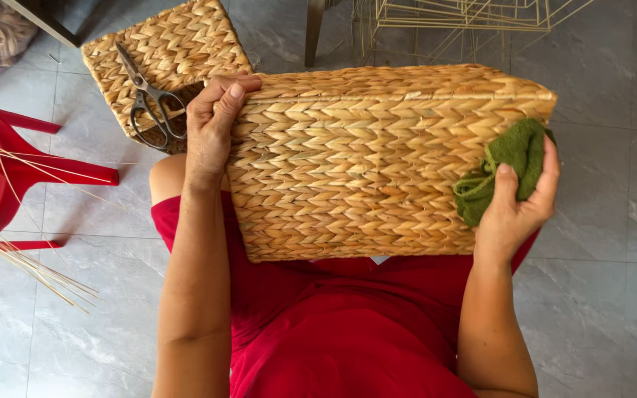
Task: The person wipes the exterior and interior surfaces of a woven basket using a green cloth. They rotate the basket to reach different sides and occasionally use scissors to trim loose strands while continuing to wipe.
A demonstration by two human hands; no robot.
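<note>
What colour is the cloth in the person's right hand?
Green; the cloth shows best in the head view, pressed against the woven basket.

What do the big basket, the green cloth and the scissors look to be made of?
Basket: plaited natural fibre, probably dried grass or similar; tan, matte, chevron braids. Green cloth in the right hand: soft fabric, looks like terry or fleece; fuzzy and bunched into folds. Scissors: metal, dull grey, dark handles.

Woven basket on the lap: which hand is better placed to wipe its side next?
Likely the right hand: it already holds the green cloth against the woven basket, while the left hand grips its far edge.
</note>
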